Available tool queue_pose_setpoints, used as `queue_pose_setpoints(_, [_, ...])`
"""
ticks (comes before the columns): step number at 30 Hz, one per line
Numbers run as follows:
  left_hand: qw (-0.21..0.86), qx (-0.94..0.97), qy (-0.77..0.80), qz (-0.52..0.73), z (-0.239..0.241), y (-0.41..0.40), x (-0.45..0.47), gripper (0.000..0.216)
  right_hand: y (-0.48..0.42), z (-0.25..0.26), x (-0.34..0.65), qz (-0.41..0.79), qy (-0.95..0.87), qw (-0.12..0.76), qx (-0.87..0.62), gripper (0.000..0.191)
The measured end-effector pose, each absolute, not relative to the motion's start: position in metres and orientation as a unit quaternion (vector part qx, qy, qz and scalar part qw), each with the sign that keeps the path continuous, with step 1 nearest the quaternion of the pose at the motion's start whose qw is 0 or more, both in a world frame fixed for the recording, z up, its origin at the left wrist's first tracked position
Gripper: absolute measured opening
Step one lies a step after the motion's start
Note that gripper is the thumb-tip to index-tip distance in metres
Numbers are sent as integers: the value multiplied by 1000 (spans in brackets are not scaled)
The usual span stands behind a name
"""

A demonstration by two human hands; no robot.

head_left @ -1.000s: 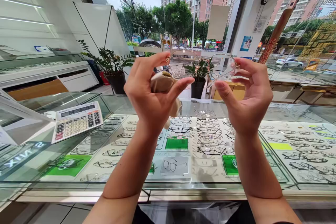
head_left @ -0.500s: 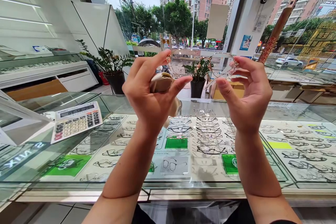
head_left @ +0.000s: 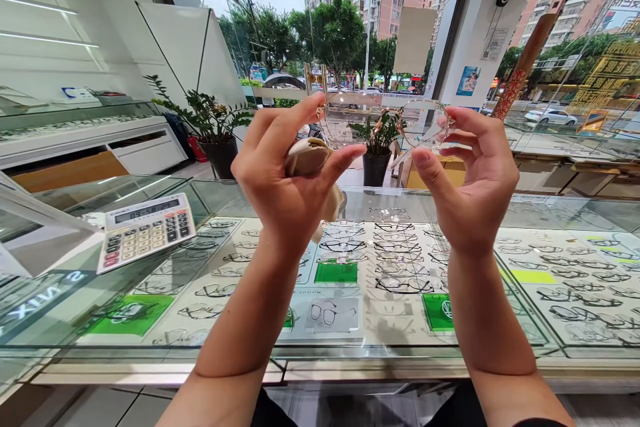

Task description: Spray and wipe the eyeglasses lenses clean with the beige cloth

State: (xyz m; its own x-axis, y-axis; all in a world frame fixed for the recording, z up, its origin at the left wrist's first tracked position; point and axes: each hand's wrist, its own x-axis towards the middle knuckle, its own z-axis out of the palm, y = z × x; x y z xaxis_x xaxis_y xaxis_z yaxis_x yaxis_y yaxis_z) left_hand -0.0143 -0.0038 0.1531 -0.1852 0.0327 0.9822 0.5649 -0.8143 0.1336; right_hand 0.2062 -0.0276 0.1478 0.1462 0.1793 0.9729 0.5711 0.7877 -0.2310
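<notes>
A pair of thin-rimmed eyeglasses [head_left: 393, 121] is held up level between my two hands, in front of the shop window. My left hand [head_left: 283, 170] grips the left end of the frame at the fingertips, its thumb stretched out below the lens. Tucked in the same palm is a folded beige cloth [head_left: 306, 157], part of which hangs down behind the wrist. At the frame's other end, my right hand [head_left: 470, 177] has its index finger at the hinge and its thumb under the right lens. Both lenses are clear and show the street through them.
Below my arms stands a glass display counter [head_left: 320, 351] holding rows of spectacles. On its left lie a calculator [head_left: 147, 230] and a white stand [head_left: 40, 233]. Potted plants [head_left: 217, 127] stand beyond the counter, before the window.
Almost nothing differs. Both hands hold the eyeglasses at the same height; the left hand has shifted very slightly left.
</notes>
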Motion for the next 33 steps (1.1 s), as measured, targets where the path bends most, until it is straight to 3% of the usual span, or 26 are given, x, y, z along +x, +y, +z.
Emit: queue_pose_setpoints(33, [161,-610,-267,-728,152,-1,-17,59,-26,145,209,-91,-666,668,-318,50])
